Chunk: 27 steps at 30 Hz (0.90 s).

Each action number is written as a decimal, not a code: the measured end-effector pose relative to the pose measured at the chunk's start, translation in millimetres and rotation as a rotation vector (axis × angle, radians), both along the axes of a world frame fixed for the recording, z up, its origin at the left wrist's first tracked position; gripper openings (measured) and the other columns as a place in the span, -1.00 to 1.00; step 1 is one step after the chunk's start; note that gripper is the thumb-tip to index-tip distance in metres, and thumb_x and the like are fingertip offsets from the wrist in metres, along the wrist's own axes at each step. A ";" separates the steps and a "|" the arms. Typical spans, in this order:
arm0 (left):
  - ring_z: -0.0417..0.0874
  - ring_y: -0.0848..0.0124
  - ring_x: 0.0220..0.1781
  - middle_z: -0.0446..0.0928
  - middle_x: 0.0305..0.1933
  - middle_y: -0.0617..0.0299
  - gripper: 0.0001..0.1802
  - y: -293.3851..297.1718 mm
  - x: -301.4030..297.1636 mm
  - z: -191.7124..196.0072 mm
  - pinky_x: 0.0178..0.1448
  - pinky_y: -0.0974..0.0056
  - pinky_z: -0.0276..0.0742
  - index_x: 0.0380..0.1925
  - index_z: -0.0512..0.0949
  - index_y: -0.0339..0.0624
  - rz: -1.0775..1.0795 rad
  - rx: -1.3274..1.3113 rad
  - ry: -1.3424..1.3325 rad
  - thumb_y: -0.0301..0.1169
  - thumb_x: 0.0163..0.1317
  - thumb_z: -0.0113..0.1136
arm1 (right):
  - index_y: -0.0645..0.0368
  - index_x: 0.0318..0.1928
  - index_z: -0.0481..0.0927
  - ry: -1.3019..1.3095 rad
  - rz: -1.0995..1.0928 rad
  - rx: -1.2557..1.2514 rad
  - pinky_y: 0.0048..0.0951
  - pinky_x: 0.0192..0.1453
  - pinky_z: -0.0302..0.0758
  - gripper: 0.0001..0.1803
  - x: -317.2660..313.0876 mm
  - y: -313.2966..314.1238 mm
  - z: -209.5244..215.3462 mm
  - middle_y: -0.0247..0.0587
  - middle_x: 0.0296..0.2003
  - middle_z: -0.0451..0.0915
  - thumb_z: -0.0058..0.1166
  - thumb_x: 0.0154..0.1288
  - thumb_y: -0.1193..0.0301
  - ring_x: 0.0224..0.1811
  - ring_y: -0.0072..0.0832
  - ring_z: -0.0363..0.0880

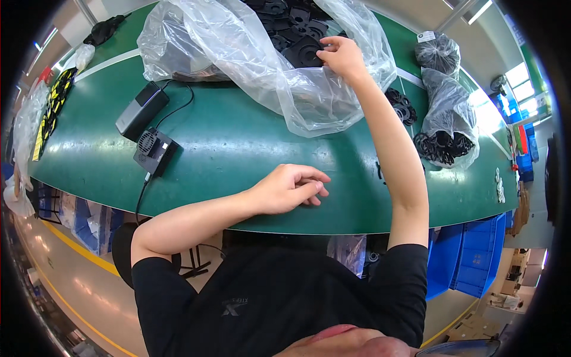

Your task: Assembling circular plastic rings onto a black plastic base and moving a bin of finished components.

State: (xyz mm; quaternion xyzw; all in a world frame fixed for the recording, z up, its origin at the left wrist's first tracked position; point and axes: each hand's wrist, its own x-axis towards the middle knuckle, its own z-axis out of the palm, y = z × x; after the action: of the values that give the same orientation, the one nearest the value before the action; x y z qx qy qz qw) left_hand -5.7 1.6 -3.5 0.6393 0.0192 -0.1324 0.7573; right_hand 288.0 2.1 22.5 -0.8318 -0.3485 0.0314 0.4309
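My right hand [344, 58] reaches to the far side of the table, over the mouth of a large clear plastic bag [315, 98]. Its thumb and fingers are apart, at the edge of a heap of flat black plastic parts [302, 50] with round openings; no part is visibly lifted. Close to the near table edge, my left hand [291, 188] hovers over or rests on the green tabletop [238, 143]. Its fingers are loosely bent, the thumb stands off from them, and nothing shows between them.
Left of the bag sit a black box-shaped device [141, 110] and a smaller one with a round grille [156, 152], joined by cables. On the right are bags of black rings [443, 146] and loose black rings [400, 107]. Blue bins [476, 256] stand below the table's right edge.
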 end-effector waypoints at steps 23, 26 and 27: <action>0.54 0.52 -0.12 0.52 -0.10 0.21 -0.63 -9.4 -0.3 3.0 0.00 0.39 0.46 0.01 0.36 -0.35 0.087 -0.248 0.036 -0.51 0.20 0.11 | 0.25 -0.24 0.61 0.293 0.330 0.084 -0.55 -0.32 0.50 -0.78 -166.0 -170.6 23.2 -0.20 -0.41 0.64 0.22 0.05 0.46 -0.42 -0.57 0.59; 0.55 0.49 -0.12 0.53 -0.11 0.18 -0.61 -10.4 0.4 8.2 0.01 0.36 0.46 0.03 0.34 -0.34 0.153 -0.272 0.074 -0.51 0.20 0.11 | 0.24 -0.34 0.64 -0.102 0.046 -0.011 -0.51 -0.37 0.49 -0.82 -108.8 -186.4 19.4 -0.17 -0.42 0.61 0.24 0.02 0.43 -0.47 -0.50 0.56; 0.55 0.48 -0.11 0.53 -0.11 0.17 -0.61 -9.5 1.8 7.2 0.01 0.34 0.47 0.03 0.34 -0.34 0.176 -0.255 0.071 -0.52 0.20 0.11 | 0.24 -0.35 0.63 -0.314 -0.038 0.022 -0.45 -0.37 0.49 -0.83 -79.0 -194.8 9.9 -0.14 -0.44 0.60 0.23 -0.01 0.45 -0.49 -0.40 0.56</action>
State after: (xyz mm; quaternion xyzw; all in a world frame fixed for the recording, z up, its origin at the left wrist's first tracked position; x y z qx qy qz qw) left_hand -3.9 -7.9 3.7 0.5286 0.0848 -0.0896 0.8399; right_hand 209.0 -192.6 32.4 -0.8282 -0.3959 -0.1110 0.3808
